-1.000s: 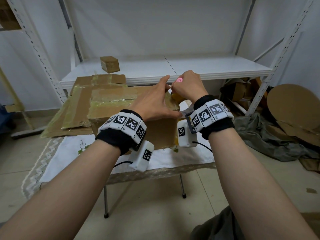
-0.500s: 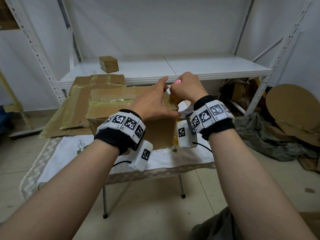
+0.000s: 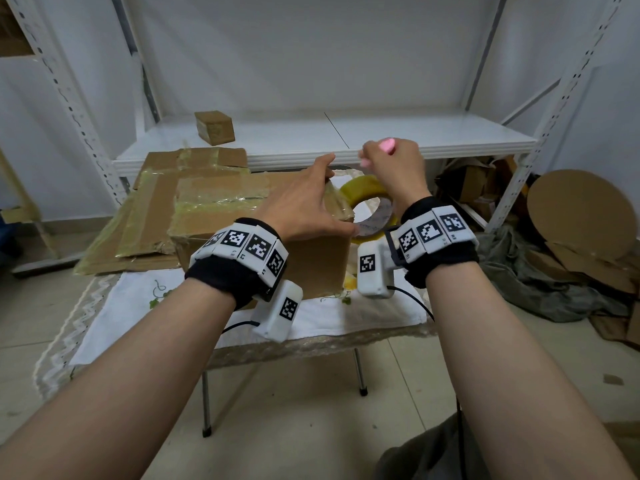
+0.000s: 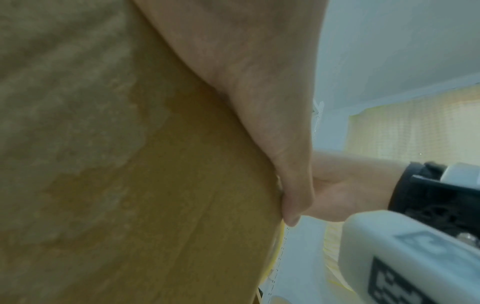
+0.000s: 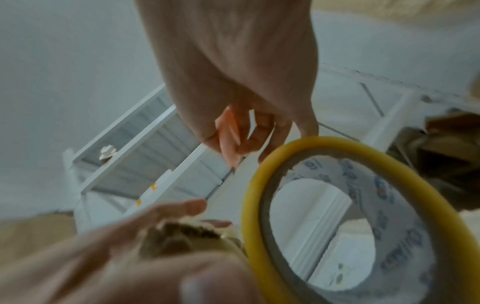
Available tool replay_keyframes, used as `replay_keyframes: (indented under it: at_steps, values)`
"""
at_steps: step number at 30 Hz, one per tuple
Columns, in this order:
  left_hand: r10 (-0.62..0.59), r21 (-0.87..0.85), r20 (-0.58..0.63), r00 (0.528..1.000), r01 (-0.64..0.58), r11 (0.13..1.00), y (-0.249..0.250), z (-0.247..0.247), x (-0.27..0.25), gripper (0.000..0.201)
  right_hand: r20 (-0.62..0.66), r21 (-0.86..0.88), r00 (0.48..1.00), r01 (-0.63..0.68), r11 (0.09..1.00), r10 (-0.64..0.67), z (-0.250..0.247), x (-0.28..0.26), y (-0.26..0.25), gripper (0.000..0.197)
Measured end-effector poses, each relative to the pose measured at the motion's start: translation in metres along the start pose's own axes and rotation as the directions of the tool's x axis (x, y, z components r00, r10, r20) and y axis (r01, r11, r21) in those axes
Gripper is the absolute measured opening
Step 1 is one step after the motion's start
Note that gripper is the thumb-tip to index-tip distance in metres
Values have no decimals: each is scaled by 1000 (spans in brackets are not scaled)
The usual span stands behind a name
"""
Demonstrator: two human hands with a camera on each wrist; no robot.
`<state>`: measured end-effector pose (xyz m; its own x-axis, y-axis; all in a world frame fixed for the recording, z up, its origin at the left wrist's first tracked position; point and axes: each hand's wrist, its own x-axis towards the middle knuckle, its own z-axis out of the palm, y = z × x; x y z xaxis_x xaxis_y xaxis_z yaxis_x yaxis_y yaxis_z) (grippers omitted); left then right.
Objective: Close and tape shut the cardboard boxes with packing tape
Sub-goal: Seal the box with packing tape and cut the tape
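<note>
A brown cardboard box (image 3: 221,209), its top criss-crossed with shiny tape, stands on the table. My left hand (image 3: 325,199) lies over the box's top right corner, fingers spread along the top and the thumb (image 4: 291,205) against the near side. A yellow packing tape roll (image 3: 372,195) hangs at the box's right edge, just beyond that thumb, and fills the lower right of the right wrist view (image 5: 259,185). My right hand (image 3: 381,157) is raised above the roll, fist curled round a small pink tool (image 3: 386,145). How the roll is held up is hidden.
The table carries a white embroidered cloth (image 3: 173,306). Flattened taped cardboard (image 3: 145,209) lies behind and left of the box. A small box (image 3: 214,128) sits on the white shelf (image 3: 415,133). Cardboard scraps (image 3: 581,216) and a dark cloth (image 3: 536,282) lie on the floor at right.
My right hand has lifted up and away from the box's corner with the pink tool, uncovering the tape roll. The left hand stays on the box.
</note>
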<state>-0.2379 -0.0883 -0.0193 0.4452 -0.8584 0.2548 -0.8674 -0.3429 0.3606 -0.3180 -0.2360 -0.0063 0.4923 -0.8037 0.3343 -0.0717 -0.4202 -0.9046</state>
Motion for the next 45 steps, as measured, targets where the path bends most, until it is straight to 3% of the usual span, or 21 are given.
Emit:
replay_keyframes:
  at_steps: [3,6,10,14,18,29,40,45]
  values:
    - [19,7,-6,1000,-19,1000,0,1,-1,111,-127,295,986,-69,953,111,-9,8,14,11]
    - [47,72,4,999,-47,996,0,0,0,91,-91,472,976,-134,871,199,-14,12,27,13]
    - [101,197,34,994,-105,975,-1,1,2,74,31,409,985,-170,896,172,-11,9,40,25]
    - [144,235,19,989,-145,961,-1,2,0,73,19,125,1000,13,992,-15,-1,1,44,29]
    - [157,267,3,988,-152,952,1,2,-4,73,26,-90,993,115,989,-114,11,-4,49,23]
    - [191,262,-1,982,-184,947,1,2,-4,70,-9,38,998,65,997,-65,17,5,60,21]
    - [153,309,30,988,-154,939,2,5,-5,82,-23,64,999,23,998,-22,18,2,59,23]
    - [158,294,19,987,-157,943,-1,6,-6,74,-13,118,997,-80,990,82,21,0,77,22]
